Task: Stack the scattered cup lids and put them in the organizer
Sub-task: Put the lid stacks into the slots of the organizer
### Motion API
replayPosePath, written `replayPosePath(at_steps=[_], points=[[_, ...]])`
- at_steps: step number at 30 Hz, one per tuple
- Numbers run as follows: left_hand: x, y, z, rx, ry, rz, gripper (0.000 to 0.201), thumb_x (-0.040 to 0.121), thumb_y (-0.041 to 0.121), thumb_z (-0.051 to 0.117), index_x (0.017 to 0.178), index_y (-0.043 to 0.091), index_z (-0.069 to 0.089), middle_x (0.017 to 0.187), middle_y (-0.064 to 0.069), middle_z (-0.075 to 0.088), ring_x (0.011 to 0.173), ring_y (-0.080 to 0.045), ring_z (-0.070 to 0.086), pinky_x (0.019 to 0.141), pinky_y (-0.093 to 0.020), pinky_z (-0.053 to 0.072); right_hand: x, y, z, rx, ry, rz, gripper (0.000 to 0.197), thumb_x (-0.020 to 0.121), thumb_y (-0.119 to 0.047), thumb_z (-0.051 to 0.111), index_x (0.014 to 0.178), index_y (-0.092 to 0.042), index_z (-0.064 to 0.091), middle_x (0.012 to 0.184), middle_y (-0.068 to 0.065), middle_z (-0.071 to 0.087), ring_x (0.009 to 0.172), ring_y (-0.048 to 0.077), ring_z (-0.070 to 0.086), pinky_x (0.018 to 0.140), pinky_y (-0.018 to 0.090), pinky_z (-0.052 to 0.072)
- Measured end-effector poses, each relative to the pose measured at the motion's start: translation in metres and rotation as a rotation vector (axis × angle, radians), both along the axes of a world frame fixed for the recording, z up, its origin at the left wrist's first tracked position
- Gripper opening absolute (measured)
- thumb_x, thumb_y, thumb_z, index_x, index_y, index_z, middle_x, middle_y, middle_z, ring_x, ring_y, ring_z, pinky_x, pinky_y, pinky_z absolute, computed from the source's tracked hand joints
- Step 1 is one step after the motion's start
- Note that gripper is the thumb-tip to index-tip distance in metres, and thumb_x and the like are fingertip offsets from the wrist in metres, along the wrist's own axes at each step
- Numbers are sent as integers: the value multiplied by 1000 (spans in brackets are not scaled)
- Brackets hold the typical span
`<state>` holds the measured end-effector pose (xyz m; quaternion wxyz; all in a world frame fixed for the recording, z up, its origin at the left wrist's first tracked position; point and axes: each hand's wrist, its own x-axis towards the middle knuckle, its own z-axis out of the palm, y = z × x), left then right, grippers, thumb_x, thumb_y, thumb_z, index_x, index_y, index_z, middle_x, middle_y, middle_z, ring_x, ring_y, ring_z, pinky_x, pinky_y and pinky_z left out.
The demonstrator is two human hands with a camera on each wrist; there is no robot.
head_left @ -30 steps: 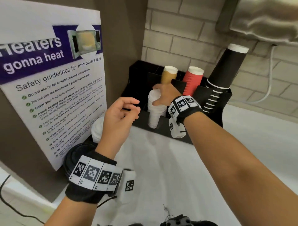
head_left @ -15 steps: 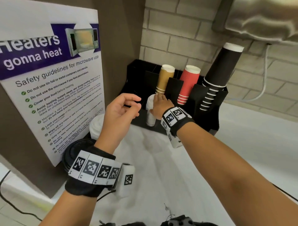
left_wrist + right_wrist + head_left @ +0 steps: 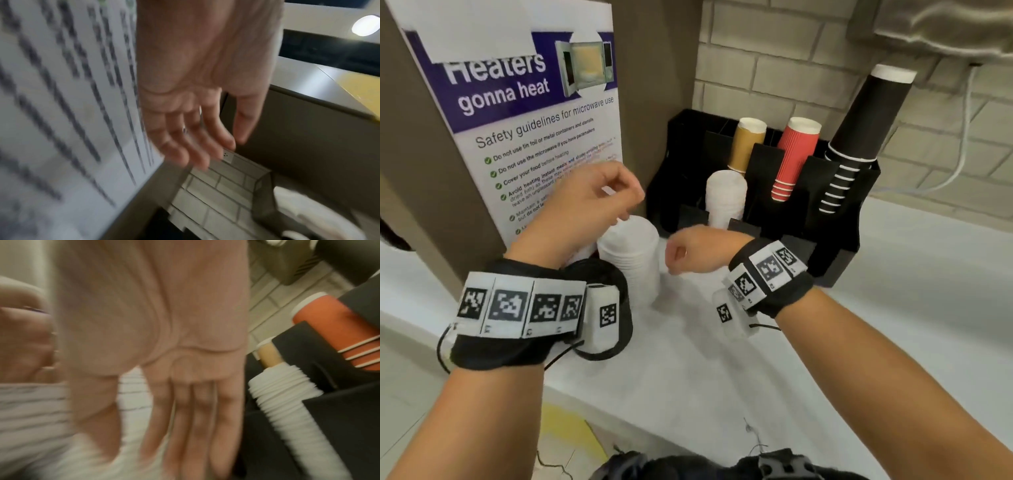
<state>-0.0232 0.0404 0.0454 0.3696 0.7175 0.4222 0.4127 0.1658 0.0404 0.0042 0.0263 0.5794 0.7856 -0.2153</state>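
A stack of white cup lids [image 3: 726, 195] stands in a front slot of the black organizer [image 3: 835, 246]; it also shows in the right wrist view [image 3: 287, 395]. A second, wider stack of white lids [image 3: 630, 253] stands on the counter left of the organizer. Beside it, black lids [image 3: 606, 270] are half hidden behind my left wrist. My left hand [image 3: 623, 202] hovers just above the counter stack with fingers loosely bent and holds nothing. My right hand [image 3: 676, 255] is between the two white stacks, its fingers [image 3: 195, 426] straight and empty.
Brown cups [image 3: 744, 144], red cups [image 3: 794, 154] and tall black cups [image 3: 859, 120] fill the organizer's rear slots. A microwave safety poster [image 3: 534, 130] on a brown panel borders the left. A brick wall is behind, and the white counter [image 3: 722, 359] stretches toward me.
My right hand let go of the white lid stack in the organizer and drew back toward me and left. My left hand shifted over the white stack on the counter.
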Motion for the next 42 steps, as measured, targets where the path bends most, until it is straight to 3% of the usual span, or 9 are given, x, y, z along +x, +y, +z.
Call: replayPosePath(at_steps=[5,10,13,17,27,30,34,38,42], points=[[-10,-10,-2,-111,767,-14,27,76,44,75,92,24,66,98,8,65,89,-13,59,85,-34,45,-31,-32,-40,-325,-145,163,47,88,-50,61,119,-15,59,107,-3,60,94,18,56,70,19,43],[-10,-21,-10,-207,1132,32,72,69,51,80,125,13,55,113,0,60,97,-18,52,78,-30,40,-47,-41,-65,-322,70,118,54,89,-41,65,130,-11,47,116,3,58,105,21,56,89,29,45],[-12,-29,-15,-274,1177,-14,77,65,45,85,127,12,54,118,-3,63,104,-21,58,86,-34,47,-50,-44,-72,-279,233,51,41,89,-34,67,119,-10,53,104,2,59,96,20,57,84,28,46],[-7,-42,-23,-257,1271,-72,83,66,35,87,133,12,45,125,-5,56,114,-24,56,93,-36,49,-43,-50,-79,-308,347,-26,67,85,-37,71,138,-10,40,122,6,55,107,18,56,95,29,47],[55,-54,-38,-47,1161,-392,74,72,27,83,133,14,43,118,-4,49,101,-23,56,66,-27,45,32,-56,-64,-527,464,-101,81,73,-11,83,137,-24,34,133,9,56,124,30,54,105,50,43],[79,-37,-42,-6,1149,-445,81,83,33,74,148,14,28,140,-10,40,119,-28,52,86,-33,48,56,-55,-69,-435,539,-237,92,70,-12,85,145,-24,33,134,-2,54,122,18,54,104,38,46],[98,-12,-44,-6,1134,-443,78,96,32,57,156,16,10,158,-16,16,142,-37,28,113,-43,32,71,-51,-83,-240,735,-444,92,73,-14,82,146,-33,29,132,-1,51,112,20,60,94,39,53],[107,6,-45,-65,1189,-409,71,102,28,47,156,20,2,163,-15,-6,148,-43,-2,118,-52,17,72,-38,-92,-136,776,-540,76,75,-23,81,137,-33,36,119,0,54,107,21,62,84,36,56],[114,18,-43,-71,1253,-375,70,102,25,46,156,18,2,163,-15,-6,147,-44,3,116,-54,24,65,-27,-97,-75,759,-526,76,79,-23,78,138,-28,31,119,0,54,111,22,59,83,31,54]])
